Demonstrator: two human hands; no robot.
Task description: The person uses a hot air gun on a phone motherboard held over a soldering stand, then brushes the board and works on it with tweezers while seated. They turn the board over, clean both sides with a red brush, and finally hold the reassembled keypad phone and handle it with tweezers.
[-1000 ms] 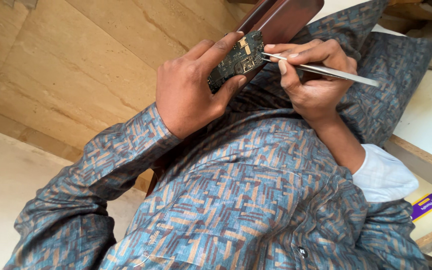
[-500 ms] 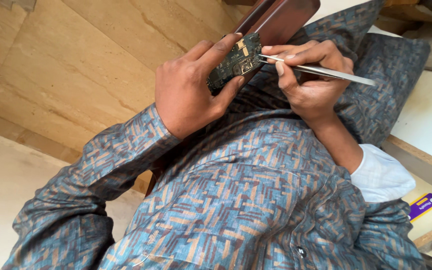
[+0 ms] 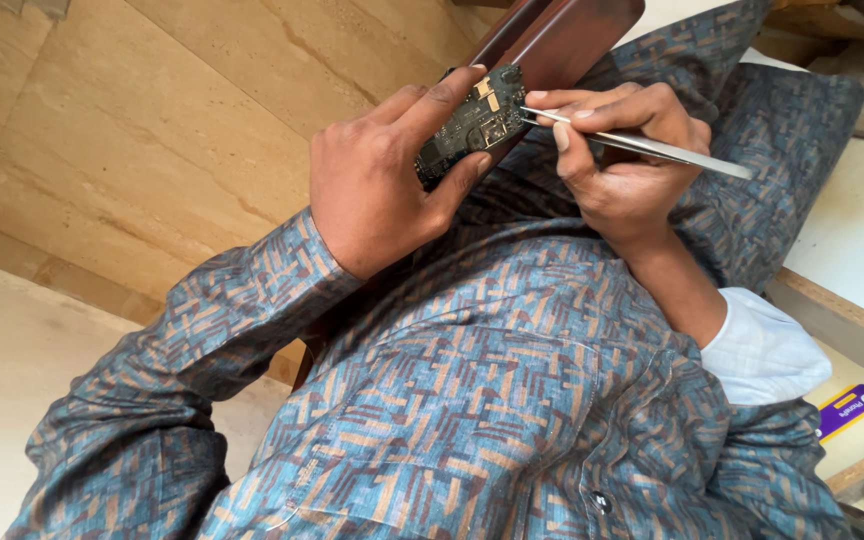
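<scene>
A small repair workshop: bare circuit board [image 3: 464, 128], steel tweezers [image 3: 642, 146], wooden workbench edge [image 3: 837, 315], stone-tiled floor [image 3: 142, 120].

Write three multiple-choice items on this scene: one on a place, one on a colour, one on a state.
1. Where do the tweezers' tips rest? A on the circuit board; B on the floor; C on the sleeve.
2. What colour is the rolled cuff lining? A red; B white; C black.
3. How is the left hand? A open and empty; B gripping the board; C out of view.

A: the tweezers in the right hand meet the circuit board.
B: the cuff lining shows white.
B: the left hand pinches the board.
</scene>
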